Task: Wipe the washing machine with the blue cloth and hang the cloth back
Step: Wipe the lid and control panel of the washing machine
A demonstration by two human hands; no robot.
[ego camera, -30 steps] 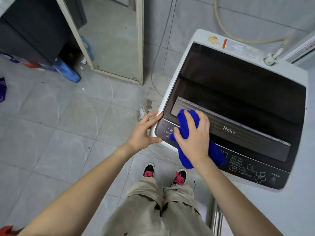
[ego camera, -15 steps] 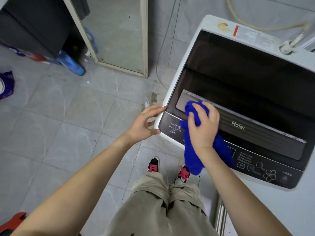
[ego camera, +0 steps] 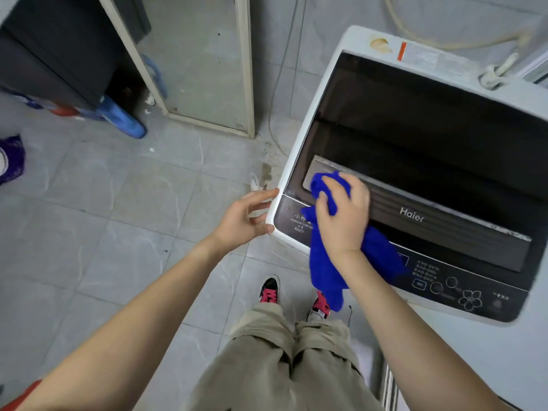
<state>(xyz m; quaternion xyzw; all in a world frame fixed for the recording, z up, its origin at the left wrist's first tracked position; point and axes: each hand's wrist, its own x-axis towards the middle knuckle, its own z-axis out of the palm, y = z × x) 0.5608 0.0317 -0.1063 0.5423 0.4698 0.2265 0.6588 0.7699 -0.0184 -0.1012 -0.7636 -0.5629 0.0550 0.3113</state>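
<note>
Grips the blue cloth [ego camera: 323, 262] in the right hand [ego camera: 344, 218], bunched and pressed on the front left of the washing machine [ego camera: 415, 129] lid, centre of frame. Touches the machine's near corner with the left hand [ego camera: 240, 218], fingers loosely spread, holding nothing.

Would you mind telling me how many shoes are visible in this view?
2 shoes: the left shoe on the grey floor, the right shoe beside it, partly overlapped by the hanging blue cloth.
</note>
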